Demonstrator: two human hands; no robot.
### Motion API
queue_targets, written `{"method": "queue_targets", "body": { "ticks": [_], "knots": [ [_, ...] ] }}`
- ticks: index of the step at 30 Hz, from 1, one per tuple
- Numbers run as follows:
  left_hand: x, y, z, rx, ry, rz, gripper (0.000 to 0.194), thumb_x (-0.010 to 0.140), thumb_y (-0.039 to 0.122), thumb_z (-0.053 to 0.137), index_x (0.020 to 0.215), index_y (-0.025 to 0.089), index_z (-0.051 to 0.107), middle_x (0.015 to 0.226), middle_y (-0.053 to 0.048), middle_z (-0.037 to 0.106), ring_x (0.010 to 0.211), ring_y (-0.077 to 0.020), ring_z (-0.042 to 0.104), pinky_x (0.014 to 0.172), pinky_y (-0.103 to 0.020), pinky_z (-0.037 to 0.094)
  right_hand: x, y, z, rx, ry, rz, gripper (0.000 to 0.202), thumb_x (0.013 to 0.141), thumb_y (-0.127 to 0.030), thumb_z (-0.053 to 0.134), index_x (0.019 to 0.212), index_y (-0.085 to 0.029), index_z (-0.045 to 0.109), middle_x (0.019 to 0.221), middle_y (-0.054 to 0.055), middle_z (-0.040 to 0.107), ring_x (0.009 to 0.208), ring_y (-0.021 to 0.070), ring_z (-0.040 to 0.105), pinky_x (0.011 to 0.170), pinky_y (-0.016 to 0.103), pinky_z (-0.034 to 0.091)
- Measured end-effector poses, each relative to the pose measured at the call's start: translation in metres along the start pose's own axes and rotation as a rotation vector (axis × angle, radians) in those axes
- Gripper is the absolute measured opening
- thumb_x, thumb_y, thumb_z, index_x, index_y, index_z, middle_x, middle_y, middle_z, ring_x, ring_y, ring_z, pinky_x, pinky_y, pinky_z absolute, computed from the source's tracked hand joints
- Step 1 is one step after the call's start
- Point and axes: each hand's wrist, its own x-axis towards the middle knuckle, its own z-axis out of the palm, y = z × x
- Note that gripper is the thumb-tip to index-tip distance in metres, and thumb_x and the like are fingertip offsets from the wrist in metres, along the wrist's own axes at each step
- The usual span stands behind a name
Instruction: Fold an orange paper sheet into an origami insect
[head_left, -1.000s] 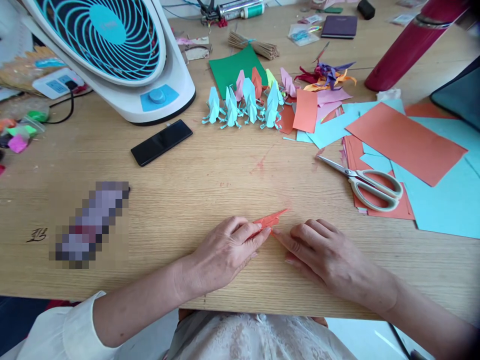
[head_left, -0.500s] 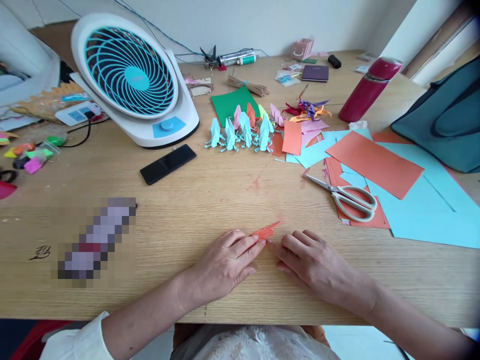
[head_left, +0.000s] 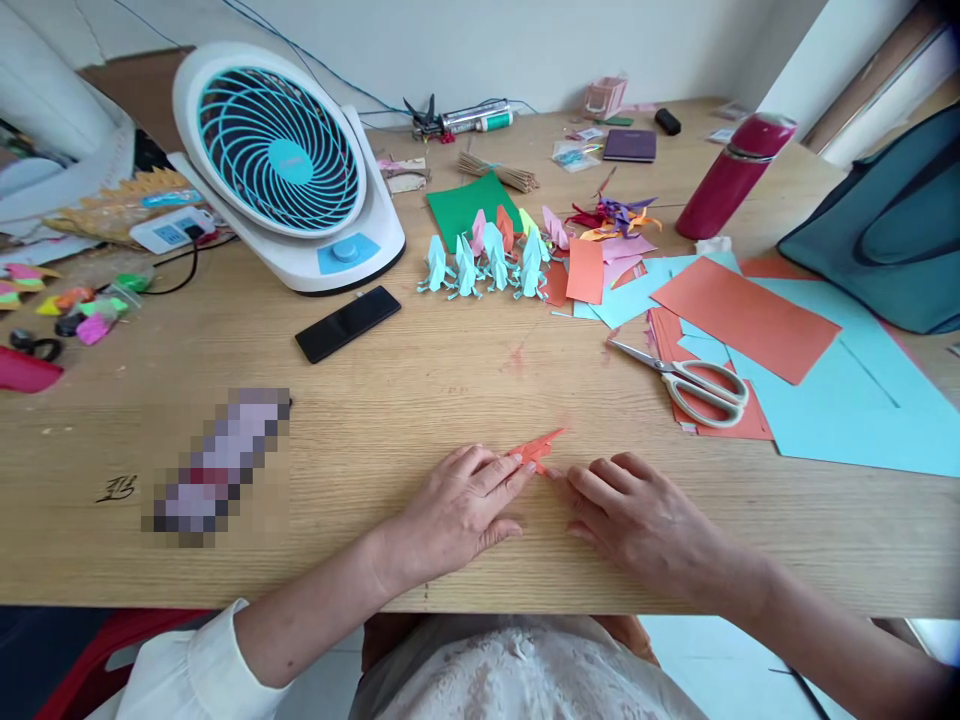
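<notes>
A narrow piece of folded orange paper (head_left: 541,447) lies on the wooden table in front of me, its thin point directed to the upper right. The outstretched fingers of my left hand (head_left: 472,500) press its left end down. My right hand (head_left: 626,510) is closed, fingers curled in, and its forefinger tip meets a small flap at the paper's lower edge. The right thumb is mostly hidden. Beyond my hands stand light blue folded paper figures (head_left: 495,262) in a row, with pink, orange and yellow ones behind.
Scissors (head_left: 694,385) lie at the right on orange paper, near light blue sheets (head_left: 877,410). A phone (head_left: 349,323), a white fan (head_left: 379,235) and a blurred-out item (head_left: 221,465) are on the left. A red flask (head_left: 731,180) and a teal bag (head_left: 892,220) stand at the back right.
A small flap now sticks out from the orange paper's lower edge toward my right forefinger. Both hands and the paper have shifted slightly to the right; the camera view has also moved a little.
</notes>
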Motion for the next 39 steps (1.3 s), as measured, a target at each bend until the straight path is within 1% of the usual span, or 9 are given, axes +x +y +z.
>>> {"method": "queue_targets", "body": {
  "ticks": [5,11,13,17,21,23,25,30,39],
  "knots": [
    [0.001,-0.002,0.001,-0.019,-0.013,-0.021,0.056,0.089,0.035,0.067,0.138,0.017,0.049,0.133,-0.008,0.059,0.113,-0.0262,0.050,0.100,-0.044,0.047,-0.008,0.001,0.001,0.065,0.002,0.053,0.027,0.097,-0.020,0.051,0.117,-0.009,0.064,0.100,0.010,0.065,0.083,0.0212,0.054,0.070,0.037,0.043],
    [0.000,0.001,-0.002,-0.006,-0.022,-0.017,0.063,0.085,0.033,0.072,0.139,0.015,0.048,0.134,-0.010,0.057,0.117,-0.0287,0.048,0.104,-0.048,0.043,-0.025,-0.002,0.008,0.014,0.077,0.056,0.036,0.098,-0.023,0.050,0.129,-0.006,0.058,0.122,0.014,0.064,0.100,0.0256,0.056,0.081,0.041,0.044],
    [0.001,0.001,-0.003,-0.024,-0.017,-0.020,0.056,0.087,0.031,0.069,0.137,0.014,0.051,0.131,-0.011,0.059,0.114,-0.0289,0.050,0.100,-0.048,0.045,-0.029,-0.002,0.010,0.031,0.080,0.076,0.038,0.099,-0.023,0.048,0.131,-0.005,0.056,0.123,0.014,0.064,0.100,0.0254,0.056,0.082,0.041,0.045],
    [0.012,-0.002,-0.004,-0.178,0.076,-0.050,0.026,0.096,0.020,0.053,0.120,0.017,0.063,0.112,-0.008,0.066,0.103,-0.0221,0.057,0.090,-0.038,0.049,-0.028,0.001,0.011,0.093,0.080,0.111,0.035,0.099,-0.023,0.048,0.130,-0.009,0.058,0.119,0.013,0.065,0.096,0.0242,0.058,0.083,0.040,0.045],
    [0.029,-0.009,-0.007,-0.394,0.169,-0.234,0.018,0.096,0.015,0.050,0.090,0.016,0.067,0.093,-0.004,0.065,0.085,-0.0141,0.061,0.079,-0.027,0.048,-0.025,0.005,0.009,0.087,0.074,0.115,0.037,0.099,-0.024,0.049,0.133,-0.011,0.056,0.121,0.013,0.064,0.097,0.0247,0.058,0.083,0.041,0.045],
    [0.037,-0.015,-0.009,-0.439,0.141,-0.371,0.010,0.090,0.015,0.059,0.097,0.017,0.066,0.092,-0.003,0.065,0.077,-0.0127,0.060,0.070,-0.025,0.047,-0.024,0.007,0.008,0.075,0.072,0.111,0.036,0.099,-0.024,0.048,0.133,-0.012,0.056,0.122,0.013,0.064,0.096,0.0244,0.058,0.083,0.041,0.045],
    [0.043,-0.020,-0.013,-0.497,0.055,-0.445,0.017,0.085,0.014,0.065,0.102,0.019,0.067,0.089,0.000,0.065,0.073,-0.0119,0.060,0.066,-0.023,0.045,-0.022,0.010,0.008,0.062,0.064,0.119,0.034,0.100,-0.024,0.047,0.130,-0.012,0.057,0.121,0.013,0.064,0.094,0.0240,0.058,0.083,0.041,0.045],
    [0.053,-0.024,-0.018,-0.520,-0.186,-0.463,0.004,0.078,0.019,0.070,0.074,0.020,0.069,0.081,0.002,0.064,0.070,-0.0112,0.060,0.062,-0.022,0.042,-0.017,0.013,0.011,0.044,0.040,0.146,0.033,0.100,-0.024,0.046,0.130,-0.013,0.058,0.131,0.013,0.059,0.099,0.0248,0.057,0.087,0.042,0.045],
    [0.047,-0.005,-0.024,-0.389,-0.200,-0.462,0.006,0.080,0.015,0.063,0.081,0.019,0.066,0.080,0.001,0.066,0.071,-0.0130,0.060,0.063,-0.024,0.042,-0.019,0.010,0.004,0.029,0.148,0.269,0.041,0.094,-0.012,0.051,0.135,-0.015,0.053,0.132,0.015,0.059,0.102,0.0280,0.059,0.084,0.043,0.047]
  ]
}}
